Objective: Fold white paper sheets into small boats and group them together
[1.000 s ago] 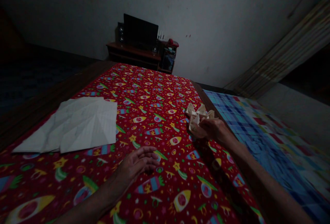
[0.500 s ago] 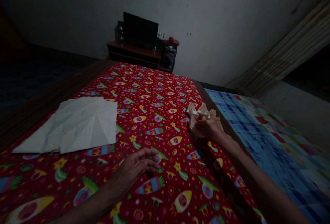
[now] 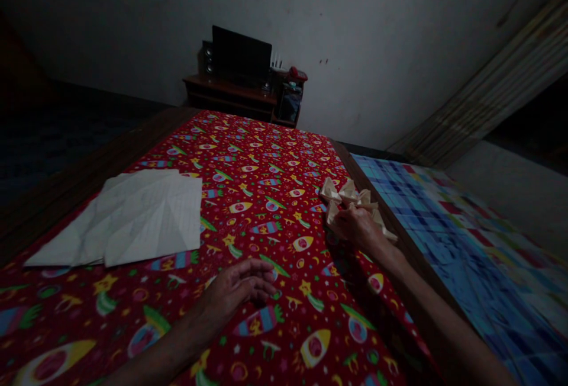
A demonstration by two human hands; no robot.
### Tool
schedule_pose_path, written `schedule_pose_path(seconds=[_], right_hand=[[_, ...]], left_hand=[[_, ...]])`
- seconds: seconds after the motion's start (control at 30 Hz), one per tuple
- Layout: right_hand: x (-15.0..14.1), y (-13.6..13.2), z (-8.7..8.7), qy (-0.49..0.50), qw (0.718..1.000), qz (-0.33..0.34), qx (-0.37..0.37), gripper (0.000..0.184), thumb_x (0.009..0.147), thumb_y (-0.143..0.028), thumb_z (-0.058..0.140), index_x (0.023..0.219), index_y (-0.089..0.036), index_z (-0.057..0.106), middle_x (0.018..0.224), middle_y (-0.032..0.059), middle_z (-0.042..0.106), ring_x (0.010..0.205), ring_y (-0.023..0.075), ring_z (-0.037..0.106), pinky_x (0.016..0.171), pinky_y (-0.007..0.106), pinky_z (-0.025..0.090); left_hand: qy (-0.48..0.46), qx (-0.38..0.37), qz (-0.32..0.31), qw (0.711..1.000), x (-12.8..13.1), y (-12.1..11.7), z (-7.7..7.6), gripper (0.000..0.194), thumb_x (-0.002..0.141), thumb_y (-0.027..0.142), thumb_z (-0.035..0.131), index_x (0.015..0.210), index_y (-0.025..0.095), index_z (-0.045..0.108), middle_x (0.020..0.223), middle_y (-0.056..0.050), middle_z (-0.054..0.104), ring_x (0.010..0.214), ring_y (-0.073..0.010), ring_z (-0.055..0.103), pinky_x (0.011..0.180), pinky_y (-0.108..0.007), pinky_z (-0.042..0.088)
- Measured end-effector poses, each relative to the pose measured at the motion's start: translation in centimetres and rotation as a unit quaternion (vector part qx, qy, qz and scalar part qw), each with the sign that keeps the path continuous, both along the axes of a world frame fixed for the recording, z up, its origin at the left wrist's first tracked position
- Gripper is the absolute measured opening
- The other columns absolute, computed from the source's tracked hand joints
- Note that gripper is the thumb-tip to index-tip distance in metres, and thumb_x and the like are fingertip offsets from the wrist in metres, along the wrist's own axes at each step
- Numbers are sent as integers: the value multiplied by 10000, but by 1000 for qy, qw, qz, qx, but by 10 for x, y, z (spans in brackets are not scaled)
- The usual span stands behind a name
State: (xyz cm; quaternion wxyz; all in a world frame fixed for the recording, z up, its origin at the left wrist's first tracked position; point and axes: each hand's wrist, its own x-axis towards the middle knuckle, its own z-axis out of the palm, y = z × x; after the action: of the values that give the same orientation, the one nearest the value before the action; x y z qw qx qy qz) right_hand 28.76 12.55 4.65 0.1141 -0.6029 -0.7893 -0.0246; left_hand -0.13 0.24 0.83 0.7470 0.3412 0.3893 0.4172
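My right hand (image 3: 357, 226) is at the right side of the red cloth, its fingers closed down at a cluster of small folded paper pieces (image 3: 348, 190). These pieces are pale and pointed, set close together, and several show around the hand. What lies under the fingers is mostly hidden, but they appear to grip one folded piece. My left hand (image 3: 248, 279) rests over the cloth near the middle, fingers loosely curved and apart, holding nothing. Left of it lies a fanned pile of creased white paper sheets (image 3: 151, 214).
A red cloth (image 3: 266, 244) printed with rockets and stars covers the surface, with a dark wooden border (image 3: 399, 238) at its right. Beyond that lies a blue checked cloth (image 3: 426, 226). A dark monitor (image 3: 242, 54) stands on a wooden desk (image 3: 231, 93) against the far wall.
My right hand has lowered slightly onto the folded pieces, and the pale paper seen beneath its fingers is now mostly covered. My left hand is almost still.
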Motion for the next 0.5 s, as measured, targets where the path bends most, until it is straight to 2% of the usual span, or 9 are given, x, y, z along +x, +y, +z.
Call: schedule_pose_path(seconds=[0.23,0.5], right_hand=[[6,-4,1,-40,998,28,-33,247,750,-127,434,585,-127,618,538,40,522,480,96,363,485,251,233],[11,-3,-1,-64,998,16,-16,217,787,-172,454,699,-121,647,605,62,555,516,117,424,512,256,230]], left_hand=[[12,17,-9,1000,-1,0,-3,253,723,318,678,907,148,643,870,-70,646,773,-193,641,709,-302,492],[22,46,-32,998,-3,4,-16,298,737,364,657,940,146,632,863,-64,652,765,-180,646,700,-283,501]])
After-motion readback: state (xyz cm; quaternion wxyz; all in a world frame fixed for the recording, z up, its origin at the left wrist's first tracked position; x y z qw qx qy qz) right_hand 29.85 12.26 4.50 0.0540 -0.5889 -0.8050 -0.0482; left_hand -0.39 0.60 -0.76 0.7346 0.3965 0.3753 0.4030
